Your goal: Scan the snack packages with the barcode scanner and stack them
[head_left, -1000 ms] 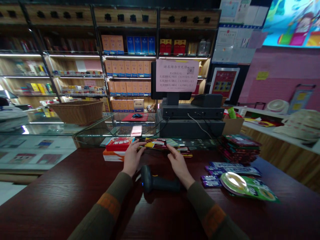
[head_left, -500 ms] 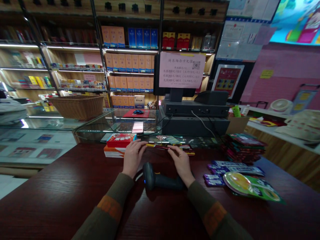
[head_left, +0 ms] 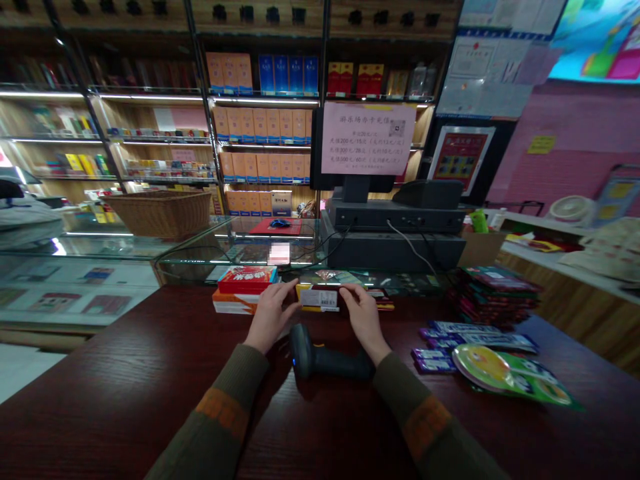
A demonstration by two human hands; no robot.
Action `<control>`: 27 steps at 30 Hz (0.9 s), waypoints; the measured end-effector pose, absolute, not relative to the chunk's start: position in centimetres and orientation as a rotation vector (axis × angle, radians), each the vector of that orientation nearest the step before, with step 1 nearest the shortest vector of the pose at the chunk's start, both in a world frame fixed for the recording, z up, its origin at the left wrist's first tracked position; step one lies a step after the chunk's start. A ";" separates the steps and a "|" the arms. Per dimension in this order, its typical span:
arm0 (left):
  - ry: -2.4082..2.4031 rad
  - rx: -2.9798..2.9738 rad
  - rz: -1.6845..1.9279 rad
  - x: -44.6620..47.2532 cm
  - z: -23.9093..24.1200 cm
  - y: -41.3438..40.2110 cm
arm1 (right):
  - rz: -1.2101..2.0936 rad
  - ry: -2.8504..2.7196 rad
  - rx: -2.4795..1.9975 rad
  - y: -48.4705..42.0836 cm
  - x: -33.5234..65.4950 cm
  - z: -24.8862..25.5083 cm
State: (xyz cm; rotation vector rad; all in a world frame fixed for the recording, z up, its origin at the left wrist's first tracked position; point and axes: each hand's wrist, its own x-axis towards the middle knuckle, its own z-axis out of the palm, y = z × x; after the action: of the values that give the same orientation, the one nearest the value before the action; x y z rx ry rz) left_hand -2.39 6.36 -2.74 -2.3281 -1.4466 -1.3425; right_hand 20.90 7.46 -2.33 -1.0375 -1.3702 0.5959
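Both my hands hold a flat yellow and red packet [head_left: 318, 297] upright over the dark wooden counter [head_left: 125, 393], its back with a white label facing me. My left hand [head_left: 273, 315] pinches its left end, my right hand [head_left: 364, 318] its right end. A black handheld barcode scanner [head_left: 325, 357] lies on the counter just below and between my wrists. Left of my left hand sits a red box [head_left: 247, 279] on top of a white and orange box [head_left: 235, 303].
A till with a screen and a pink notice [head_left: 369, 138] stands behind on the glass counter [head_left: 150, 257]. At right lie a stack of dark packets [head_left: 495, 293], purple bars [head_left: 480, 330] and a green packet [head_left: 515, 377]. A wicker basket [head_left: 159, 212] sits at left; shelves of boxes fill the back.
The packet has been tipped from flat, face up, through edge-on, to upright with its labelled back toward me. Both hands stayed on its ends.
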 end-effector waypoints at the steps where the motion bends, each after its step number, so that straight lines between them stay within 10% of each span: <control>1: -1.407 -2.368 -1.308 -2.6 -2.8 6.4 | 0.605 -1.360 -1.040 7.5 20.9 -2.2; 27: -1.333 -2.259 -0.911 -3.0 -2.0 4.9 | 0.743 -1.423 -1.032 7.7 20.5 -2.7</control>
State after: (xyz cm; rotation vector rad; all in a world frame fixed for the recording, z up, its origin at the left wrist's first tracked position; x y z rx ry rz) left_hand -3.04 4.92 -2.02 -2.2591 -1.3330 -0.9110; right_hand 20.53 7.70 -2.66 -1.0322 -1.4226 0.7425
